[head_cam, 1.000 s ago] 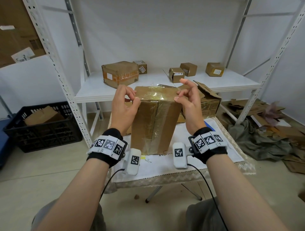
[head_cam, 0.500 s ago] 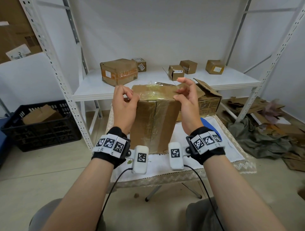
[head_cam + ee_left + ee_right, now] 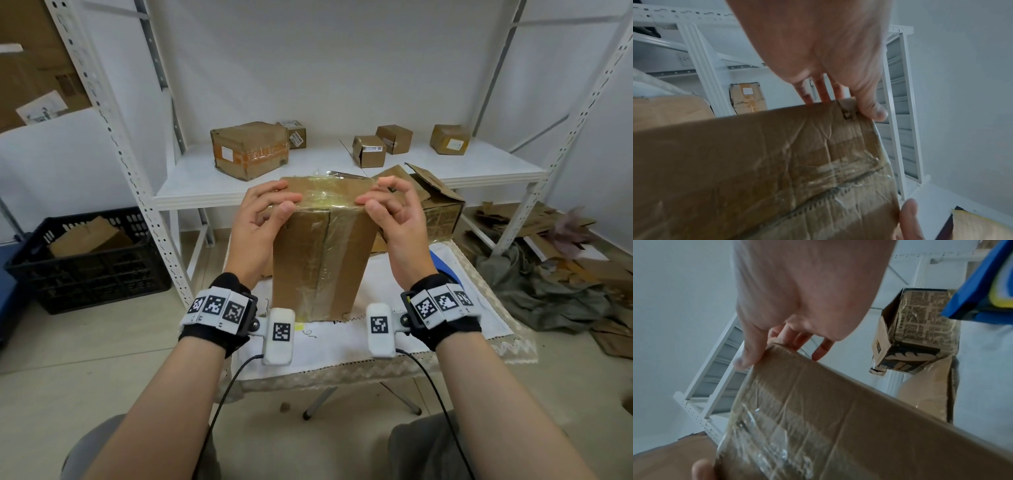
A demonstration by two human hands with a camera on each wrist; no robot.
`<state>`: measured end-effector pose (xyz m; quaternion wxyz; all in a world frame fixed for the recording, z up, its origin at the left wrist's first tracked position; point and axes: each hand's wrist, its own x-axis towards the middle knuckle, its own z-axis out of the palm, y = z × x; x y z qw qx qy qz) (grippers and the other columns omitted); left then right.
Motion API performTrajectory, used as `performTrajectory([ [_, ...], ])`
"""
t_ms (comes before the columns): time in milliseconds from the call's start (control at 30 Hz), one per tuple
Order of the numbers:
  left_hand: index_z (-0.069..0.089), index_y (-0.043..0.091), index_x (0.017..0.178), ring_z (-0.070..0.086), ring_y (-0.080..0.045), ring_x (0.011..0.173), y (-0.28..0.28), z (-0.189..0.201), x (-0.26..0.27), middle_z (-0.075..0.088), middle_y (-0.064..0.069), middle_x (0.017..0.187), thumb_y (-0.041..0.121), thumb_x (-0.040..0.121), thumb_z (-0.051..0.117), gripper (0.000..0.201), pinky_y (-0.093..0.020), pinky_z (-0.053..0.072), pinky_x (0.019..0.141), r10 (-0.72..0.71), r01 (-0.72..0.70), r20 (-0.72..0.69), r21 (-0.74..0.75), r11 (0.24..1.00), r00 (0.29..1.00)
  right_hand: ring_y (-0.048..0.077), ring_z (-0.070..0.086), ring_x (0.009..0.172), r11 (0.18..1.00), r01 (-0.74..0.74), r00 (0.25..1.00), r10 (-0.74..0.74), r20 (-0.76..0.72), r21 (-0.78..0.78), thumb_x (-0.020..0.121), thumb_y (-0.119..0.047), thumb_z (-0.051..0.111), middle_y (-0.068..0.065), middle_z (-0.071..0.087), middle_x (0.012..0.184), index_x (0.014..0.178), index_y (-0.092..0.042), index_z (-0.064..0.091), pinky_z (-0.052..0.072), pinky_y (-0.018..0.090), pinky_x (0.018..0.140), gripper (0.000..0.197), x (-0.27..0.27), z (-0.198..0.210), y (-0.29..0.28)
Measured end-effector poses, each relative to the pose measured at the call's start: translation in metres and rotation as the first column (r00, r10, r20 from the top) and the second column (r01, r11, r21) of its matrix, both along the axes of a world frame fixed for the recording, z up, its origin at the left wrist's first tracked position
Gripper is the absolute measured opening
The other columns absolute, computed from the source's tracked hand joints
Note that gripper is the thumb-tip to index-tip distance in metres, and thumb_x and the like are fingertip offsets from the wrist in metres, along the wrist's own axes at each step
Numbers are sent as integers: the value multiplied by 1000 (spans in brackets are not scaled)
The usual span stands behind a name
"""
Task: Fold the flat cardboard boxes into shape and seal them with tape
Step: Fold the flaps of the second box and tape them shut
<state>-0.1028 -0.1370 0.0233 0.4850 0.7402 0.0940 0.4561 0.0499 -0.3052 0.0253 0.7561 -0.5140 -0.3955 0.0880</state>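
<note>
A tall brown cardboard box (image 3: 322, 260) stands upright on the white-clothed table (image 3: 394, 335), with glossy clear tape (image 3: 325, 195) over its top and down the front seam. My left hand (image 3: 286, 198) holds the top left corner, thumb on the front edge and fingers lying over the top. My right hand (image 3: 373, 195) holds the top right corner, thumb on the front edge and fingers curled above the top. The left wrist view has the left hand (image 3: 849, 105) pinching the box (image 3: 777, 162) at its corner. In the right wrist view the right hand (image 3: 766, 350) grips the box (image 3: 838, 418) the same way.
Behind the table a white metal shelf (image 3: 191, 195) carries several small taped boxes. An open printed box (image 3: 442, 209) stands behind the right hand. A blue object (image 3: 442, 263) lies on the table's right side. A black crate (image 3: 85, 267) sits at the left, and cardboard scraps and cloth (image 3: 548, 274) lie on the floor at the right.
The left hand's fingers have stretched out over the box top and the right hand's fingers have come lower toward it. The box has stayed standing in place.
</note>
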Motion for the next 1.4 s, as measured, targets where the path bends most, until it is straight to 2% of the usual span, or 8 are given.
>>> performTrajectory([
  [200,76,13,107,56,-13,130,7,2,-2,65,2,132,16,92,71,16,-45,48,109,-15,16,38,-28,999,999,23,65,115,995,52,995,-44,92,-80,91,-3,70,2,74,103,129,-13,50,47,49,105,44,-1,3,0],
  [367,71,22,98,53,-5,130,-1,17,4,72,12,120,16,96,66,9,-40,40,114,33,-22,-80,143,990,996,14,67,102,966,243,914,-199,352,-85,88,5,63,7,67,88,130,-12,52,45,46,109,46,-8,20,9],
  [567,78,32,106,53,-17,101,-13,18,16,56,7,98,43,87,71,23,-44,48,91,122,-73,-121,351,933,985,15,63,107,941,311,781,-174,600,-132,85,-12,66,-18,72,116,132,-22,54,38,47,99,49,-23,12,19],
  [767,80,29,99,58,-17,100,-17,18,20,63,3,97,35,84,79,16,-40,52,89,97,-71,-87,263,962,991,12,68,117,959,246,850,-144,506,-140,87,-19,78,-13,74,116,125,-20,56,43,58,107,44,-11,14,10],
  [933,80,11,96,68,-10,107,-7,21,7,77,2,104,19,83,82,16,-36,52,101,16,-12,-46,97,995,999,11,70,112,972,202,927,-150,345,-121,88,-7,76,-3,77,109,127,-8,55,45,46,109,44,-13,14,3],
  [1100,77,9,108,62,-12,125,2,13,1,76,-1,114,13,88,76,20,-42,42,115,-19,20,-32,54,998,999,18,71,112,980,173,938,-133,319,-101,94,2,65,0,78,108,125,-6,55,46,54,108,34,-10,10,9],
  [1233,74,1,113,61,-15,128,4,7,-3,72,-5,124,10,89,74,24,-42,45,112,-31,33,25,-47,998,999,18,68,117,987,133,952,-103,287,-87,97,3,61,13,75,113,128,2,52,48,34,107,32,-7,10,6],
  [1400,74,4,107,63,-17,125,6,4,0,71,-6,124,10,91,73,17,-40,49,109,-21,30,66,-124,992,998,25,67,119,991,129,969,-121,217,-23,99,6,56,18,74,105,129,3,48,49,40,108,32,4,6,3],
])
